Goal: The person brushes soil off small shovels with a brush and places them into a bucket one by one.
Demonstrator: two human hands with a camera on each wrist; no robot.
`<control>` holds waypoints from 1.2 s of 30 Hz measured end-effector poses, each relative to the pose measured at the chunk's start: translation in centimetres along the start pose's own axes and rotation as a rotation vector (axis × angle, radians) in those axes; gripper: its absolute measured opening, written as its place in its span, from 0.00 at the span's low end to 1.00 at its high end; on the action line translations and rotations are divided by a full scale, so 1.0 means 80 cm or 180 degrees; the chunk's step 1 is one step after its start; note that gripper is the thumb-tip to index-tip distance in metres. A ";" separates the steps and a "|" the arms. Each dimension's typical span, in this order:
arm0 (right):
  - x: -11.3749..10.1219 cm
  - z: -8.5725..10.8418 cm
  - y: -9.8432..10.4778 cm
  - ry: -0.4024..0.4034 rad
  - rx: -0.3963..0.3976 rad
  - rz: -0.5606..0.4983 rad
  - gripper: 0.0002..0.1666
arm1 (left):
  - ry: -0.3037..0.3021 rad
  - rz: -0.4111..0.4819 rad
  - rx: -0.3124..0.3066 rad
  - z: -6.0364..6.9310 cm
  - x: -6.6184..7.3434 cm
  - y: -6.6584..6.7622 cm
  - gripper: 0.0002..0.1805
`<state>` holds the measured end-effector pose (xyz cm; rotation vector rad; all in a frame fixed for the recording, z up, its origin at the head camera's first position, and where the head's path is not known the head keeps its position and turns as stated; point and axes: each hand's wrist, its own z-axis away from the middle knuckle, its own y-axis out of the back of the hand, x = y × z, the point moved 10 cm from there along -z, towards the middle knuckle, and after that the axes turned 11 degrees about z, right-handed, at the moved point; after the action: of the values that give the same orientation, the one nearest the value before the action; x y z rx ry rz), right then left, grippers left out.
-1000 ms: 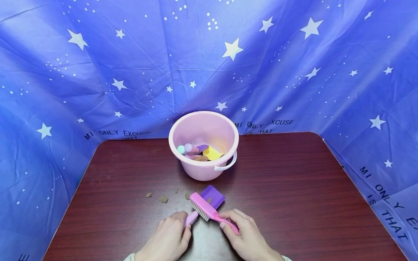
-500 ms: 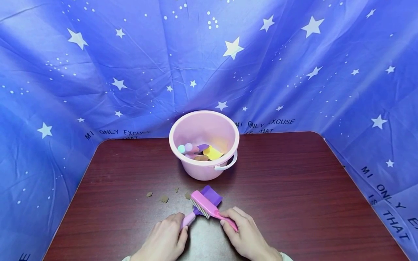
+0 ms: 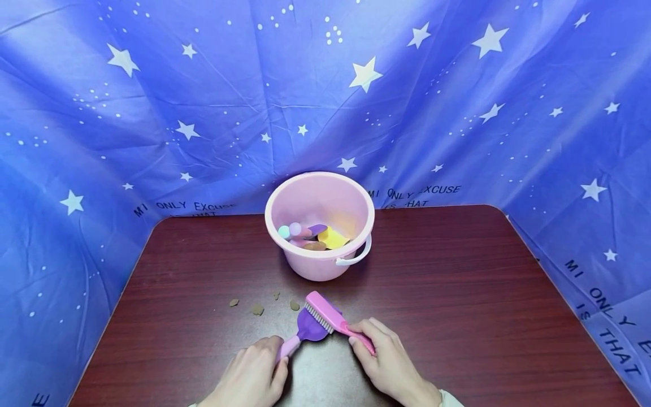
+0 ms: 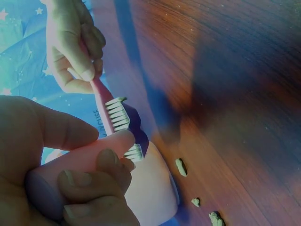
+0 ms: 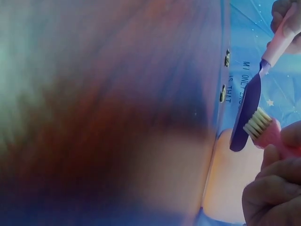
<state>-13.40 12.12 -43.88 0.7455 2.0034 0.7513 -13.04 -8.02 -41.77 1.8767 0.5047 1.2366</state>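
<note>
My left hand (image 3: 249, 370) grips the lilac handle (image 3: 289, 346) of a small toy shovel with a purple blade (image 3: 311, 328). Between thumb and fingers, my right hand (image 3: 385, 356) pinches the handle of a pink brush (image 3: 325, 311). The brush head lies across the shovel, its pale bristles (image 5: 256, 125) at the blade, and hides part of it. Judging by the right wrist view, the purple blade (image 5: 247, 113) appears raised off the table. Several brown bits (image 3: 257, 310) lie on the table left of the blade.
Behind the tools stands a pink bucket (image 3: 319, 265) with a white handle (image 3: 356, 257). Inside it are a yellow piece (image 3: 333, 238), a purple piece and round-ended handles. A blue star-patterned cloth (image 3: 229, 113) hangs around the dark wooden table (image 3: 473, 282).
The shovel has been drawn back toward the lower left, baring more of its blade's near end. The brush has shifted slightly right and up over the blade. The visible loose bits stay put.
</note>
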 end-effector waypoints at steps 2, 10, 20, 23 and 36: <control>0.003 -0.001 0.000 -0.0054 -0.0016 0.0005 0.11 | -0.0021 -0.0001 0.0011 0.001 -0.001 0.000 0.09; 0.005 -0.006 0.009 -0.0059 0.0095 0.0058 0.15 | -0.0051 -0.0008 0.0022 0.002 -0.001 0.004 0.09; 0.015 -0.010 0.013 -0.0275 0.0037 0.0135 0.14 | -0.0034 -0.0020 -0.0013 0.005 -0.003 0.002 0.10; 0.013 -0.011 0.015 -0.0296 0.0051 0.0091 0.15 | 0.0011 -0.0010 -0.0028 0.005 -0.004 0.003 0.10; -0.031 -0.004 -0.003 0.0007 -0.0238 -0.0283 0.12 | 0.0147 -0.0036 -0.0038 0.000 -0.004 0.005 0.10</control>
<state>-12.55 10.05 -42.67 0.6084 1.9853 0.7707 -13.22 -8.47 -41.67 1.8366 0.5308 1.2753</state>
